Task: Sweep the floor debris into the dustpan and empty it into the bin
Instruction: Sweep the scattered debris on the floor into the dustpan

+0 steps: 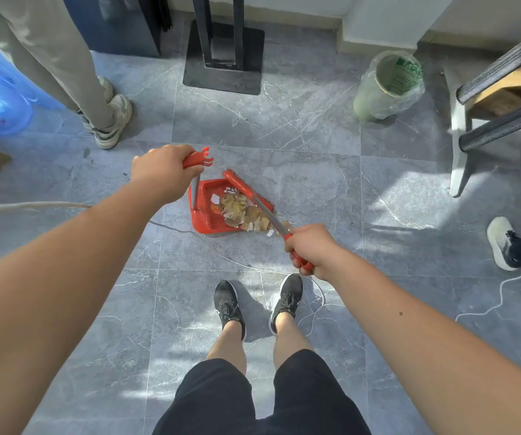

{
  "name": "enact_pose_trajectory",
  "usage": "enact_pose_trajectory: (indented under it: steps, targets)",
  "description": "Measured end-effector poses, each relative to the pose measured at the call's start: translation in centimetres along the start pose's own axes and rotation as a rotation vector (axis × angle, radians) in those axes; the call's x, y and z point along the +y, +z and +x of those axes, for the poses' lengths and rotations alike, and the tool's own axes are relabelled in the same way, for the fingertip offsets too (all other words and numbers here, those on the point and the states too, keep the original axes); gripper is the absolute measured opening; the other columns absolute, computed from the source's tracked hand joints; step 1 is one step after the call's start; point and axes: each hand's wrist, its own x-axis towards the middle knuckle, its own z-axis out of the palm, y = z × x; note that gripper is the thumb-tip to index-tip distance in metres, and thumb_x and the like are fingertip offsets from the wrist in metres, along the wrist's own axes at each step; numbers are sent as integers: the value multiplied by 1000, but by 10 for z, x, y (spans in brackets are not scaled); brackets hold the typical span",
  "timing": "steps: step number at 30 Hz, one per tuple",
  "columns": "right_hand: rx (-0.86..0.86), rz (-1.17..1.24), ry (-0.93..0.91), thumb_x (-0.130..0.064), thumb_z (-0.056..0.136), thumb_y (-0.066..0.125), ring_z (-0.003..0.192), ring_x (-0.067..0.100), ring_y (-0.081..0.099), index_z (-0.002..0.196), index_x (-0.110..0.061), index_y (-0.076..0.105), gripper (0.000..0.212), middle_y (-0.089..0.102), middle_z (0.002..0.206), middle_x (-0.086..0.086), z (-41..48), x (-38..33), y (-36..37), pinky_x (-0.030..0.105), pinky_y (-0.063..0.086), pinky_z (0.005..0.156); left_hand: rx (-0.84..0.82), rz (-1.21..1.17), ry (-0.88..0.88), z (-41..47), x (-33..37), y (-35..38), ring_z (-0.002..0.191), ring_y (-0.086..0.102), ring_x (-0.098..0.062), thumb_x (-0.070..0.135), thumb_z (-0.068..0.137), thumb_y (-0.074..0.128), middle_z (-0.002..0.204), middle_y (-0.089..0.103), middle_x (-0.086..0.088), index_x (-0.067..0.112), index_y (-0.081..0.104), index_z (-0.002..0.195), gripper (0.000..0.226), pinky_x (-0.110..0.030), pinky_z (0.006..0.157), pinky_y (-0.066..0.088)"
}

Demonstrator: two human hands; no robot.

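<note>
While both hands are occupied, the sweeping stage stands close to complete but not finished. Nearest the camera, the right hand (311, 249) is closed around the red grip of the broom handle (271, 219), which slants away to the broom head (246, 189) resting at the far edge of the debris. Slightly farther out, the left hand (161, 171) is closed around the red top grip of the dustpan handle (195, 189), holding the red dustpan (202, 219) flat on the grey tile floor (315, 171). Most of the debris (237, 208), paper scraps and brownish flakes, already lies inside the pan; a few pieces (267, 229) sit on the tile just at the pan lip, so a further stroke appears necessary. Farther away, to the right and well apart from the pan, the bin (375, 98) stands upright with a plastic liner. Emptying is not yet done; the pan must be lifted and carried level to avoid spillage.
</note>
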Motion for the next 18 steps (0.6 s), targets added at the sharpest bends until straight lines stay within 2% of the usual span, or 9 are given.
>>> enact_pose_trajectory:
  steps: [2,6,12,15,18]
  targets:
    - [18,33,-5,9,81,54,39,17,39,100,-2,62,23,45,57,9,-2,-1,-4,19,29,40,-13,-11,3,0,-2,-2,96,63,-32,50,96,58,98,67,0,30,66,105,23,-44,84,47]
    - [65,72,9,10,81,54,42,18,39,94,-1,63,19,47,56,10,-5,-2,-10,20,30,42,-77,-15,21,1,-1,-5,86,56,-26,47,96,60,91,64,2,30,67,106,21,-35,71,43]
    - [170,121,67,10,81,54,38,18,39,90,4,56,11,45,38,7,-5,5,-22,18,31,37,-103,14,66,7,-1,-11,82,58,-25,50,95,60,86,64,4,31,69,106,23,-34,68,44]
    - [214,151,103,10,82,52,34,17,38,84,1,53,9,46,46,8,-6,17,-26,18,32,37,-111,34,71,9,-2,-14,85,60,-26,51,95,60,89,66,3,32,69,108,25,-35,69,46]
    - [242,254,152,10,82,51,38,17,38,84,-4,51,14,42,43,4,-6,29,-30,17,32,37,-113,45,79,11,-4,-15,85,60,-26,53,94,60,89,66,4,34,69,110,26,-36,71,48]
